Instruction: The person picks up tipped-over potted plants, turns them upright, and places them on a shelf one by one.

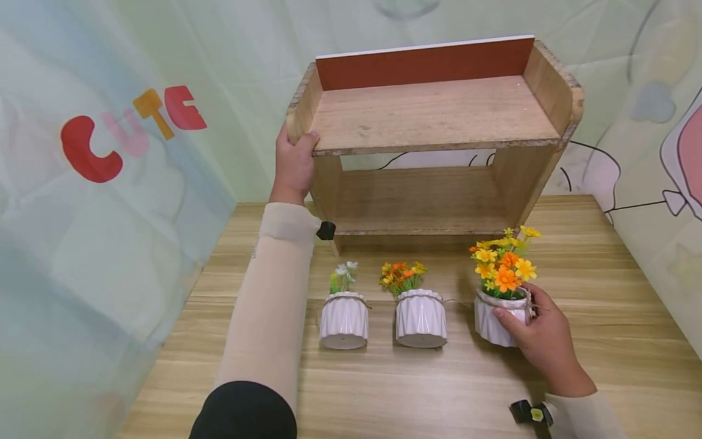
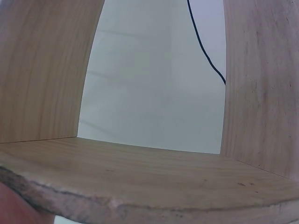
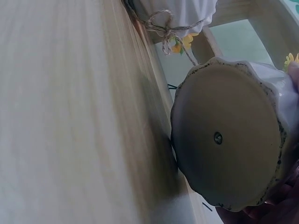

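My left hand (image 1: 296,161) grips the left side panel of a two-tier wooden shelf (image 1: 433,113), its thumb over the upper board's front corner. In the left wrist view, the upper board (image 2: 140,179) and side panels fill the picture. With my right hand (image 1: 551,341) I hold a white fluted flowerpot (image 1: 490,320) of orange and yellow flowers (image 1: 506,268), thumb on the near side. Its round base (image 3: 229,135) faces the right wrist camera. Left of it, a white pot with orange flowers (image 1: 421,318) and one with white flowers (image 1: 343,320) lie tipped, bases toward me.
The shelf stands at the back of a wood-grain table (image 1: 373,390), before a printed curtain (image 1: 263,79). A reddish-brown strip (image 1: 428,64) runs along the shelf's upper back. Thin twine ties the pots' rims. Another curtain with CUTE lettering (image 1: 131,131) hangs at the left.
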A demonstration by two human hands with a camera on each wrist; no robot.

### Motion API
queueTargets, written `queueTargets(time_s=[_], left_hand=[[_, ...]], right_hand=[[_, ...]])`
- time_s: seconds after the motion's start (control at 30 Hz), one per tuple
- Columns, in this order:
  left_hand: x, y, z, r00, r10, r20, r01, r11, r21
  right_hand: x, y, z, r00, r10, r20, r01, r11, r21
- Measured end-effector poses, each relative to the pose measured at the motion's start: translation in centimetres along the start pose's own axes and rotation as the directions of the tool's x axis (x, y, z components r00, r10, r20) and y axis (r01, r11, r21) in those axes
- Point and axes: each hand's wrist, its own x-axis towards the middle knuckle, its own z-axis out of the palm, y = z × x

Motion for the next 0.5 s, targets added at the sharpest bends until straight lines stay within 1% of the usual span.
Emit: queueTargets(time_s=[0.4,0.5], left_hand=[[-0.02,0.02,0.06,1.0,-0.002,0.005,0.002,1.0,0.0],[0.02,0.02,0.05,1.0,-0.011,0.005,0.011,1.0,0.002]], right_hand=[[-0.07,0.28,-0.07,0.999,-0.031,-0.013,0.031,1.0,0.003],[-0.06,0.31,-0.01,0.999,-0.04,-0.016,0.04,0.999,0.007]])
